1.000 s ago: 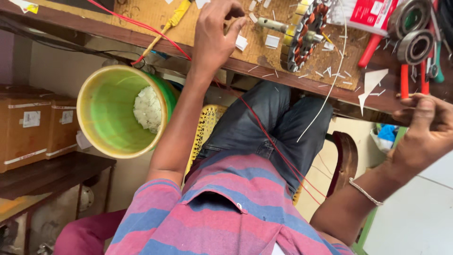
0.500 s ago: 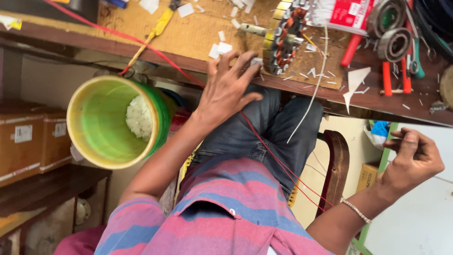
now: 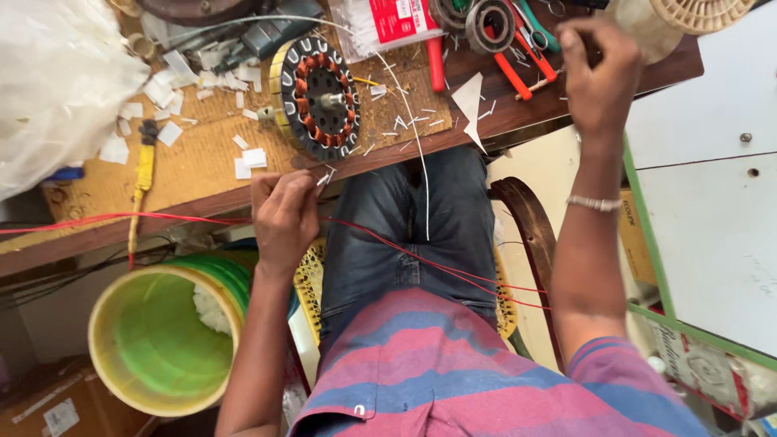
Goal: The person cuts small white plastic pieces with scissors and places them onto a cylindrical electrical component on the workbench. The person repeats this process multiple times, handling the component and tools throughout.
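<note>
Seated at cluttered wooden workbench [image 3: 202, 162], both hands on thin red wire [image 3: 421, 259].

Left hand [image 3: 285, 217] at bench's front edge, fingertips pinched on the wire; right hand [image 3: 600, 77] raised over bench's right end, fingers curled closed, apparently gripping the wire's far end, though the grip itself is hidden; wire crosses the lap; round wound-coil stator [image 3: 317, 99] lies flat on bench just above left hand; yellow-green plastic bucket [image 3: 154, 348] below, left.
</note>
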